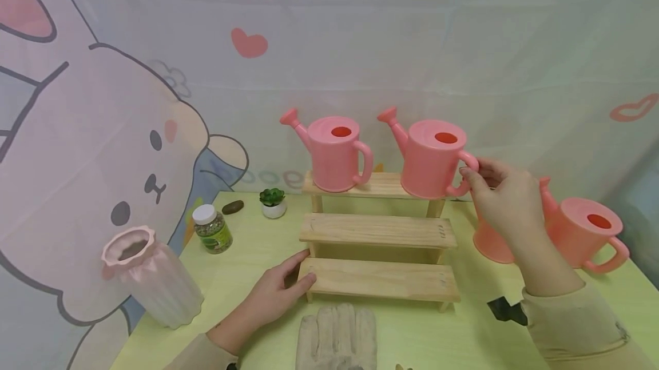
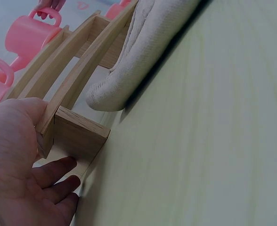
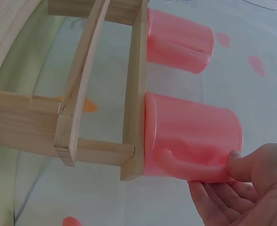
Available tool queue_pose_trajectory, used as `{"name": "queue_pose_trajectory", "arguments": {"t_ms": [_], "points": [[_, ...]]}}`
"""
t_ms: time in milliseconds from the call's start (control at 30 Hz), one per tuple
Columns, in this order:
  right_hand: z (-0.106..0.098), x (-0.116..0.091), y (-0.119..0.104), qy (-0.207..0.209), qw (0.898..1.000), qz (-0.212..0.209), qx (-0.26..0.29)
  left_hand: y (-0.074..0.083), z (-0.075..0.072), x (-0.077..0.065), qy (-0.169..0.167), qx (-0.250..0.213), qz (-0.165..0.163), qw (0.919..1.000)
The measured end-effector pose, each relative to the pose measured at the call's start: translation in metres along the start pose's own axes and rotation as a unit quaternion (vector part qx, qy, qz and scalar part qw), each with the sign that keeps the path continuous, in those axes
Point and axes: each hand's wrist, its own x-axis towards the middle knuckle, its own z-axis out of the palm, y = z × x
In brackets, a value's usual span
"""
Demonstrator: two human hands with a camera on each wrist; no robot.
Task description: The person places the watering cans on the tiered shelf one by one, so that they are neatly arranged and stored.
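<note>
In the head view, the right hand (image 1: 507, 193) pinches the handle of a pink watering can (image 1: 432, 158) between thumb and bent fingers. That can is at the right end of the top step of a wooden stand (image 1: 378, 230), its body upright, spout pointing up and left, handle to the right. The right forearm reaches up and forward from the lower right corner. A second can (image 1: 334, 155) stands on the same step to the left, apart from the first and facing the same way. Two more cans are on the table (image 1: 422, 338) at the right, one (image 1: 493, 238) partly behind the right arm and one (image 1: 582, 233) further right. The left hand (image 1: 275, 295) holds the left end of the bottom step, its forearm slanting in from below. A glove (image 1: 337, 338) lies in front of the stand.

In the left wrist view, the left thumb lies over the end of the bottom board, while three fingers bend loosely below, near the stand's leg.

In the right wrist view, the right thumb presses one side of the handle and the fingers curl at the other. The held can's base meets the top board, its upright axis running sideways across this turned view.
</note>
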Motion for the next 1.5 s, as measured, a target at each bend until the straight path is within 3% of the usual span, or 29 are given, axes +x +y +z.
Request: {"name": "queue_pose_trajectory", "arguments": {"t_ms": [267, 500, 733, 1000, 1300, 1500], "points": [[0.000, -0.004, 0.002, -0.001, 1.000, 0.005, 0.010, 0.000, 0.000, 0.000, -0.002, 0.001, -0.003, 1.0000], [-0.006, -0.015, 0.019, -0.003, 0.998, 0.042, 0.042, 0.000, 0.000, 0.000, 0.002, 0.003, 0.000, 1.0000], [-0.018, -0.022, 0.061, 0.066, 0.994, 0.071, 0.050, 0.000, 0.001, 0.001, 0.008, 0.001, 0.002, 1.0000], [-0.022, -0.031, 0.116, 0.157, 0.980, 0.116, 0.044, -0.001, 0.000, 0.001, 0.007, -0.001, 0.001, 1.0000], [-0.031, -0.036, 0.166, 0.159, 0.967, 0.197, -0.019, 0.000, 0.002, 0.001, 0.003, -0.007, -0.001, 1.0000], [-0.041, -0.037, 0.190, 0.159, 0.957, 0.243, -0.006, -0.002, 0.002, 0.001, 0.003, -0.004, -0.004, 1.0000]]}}
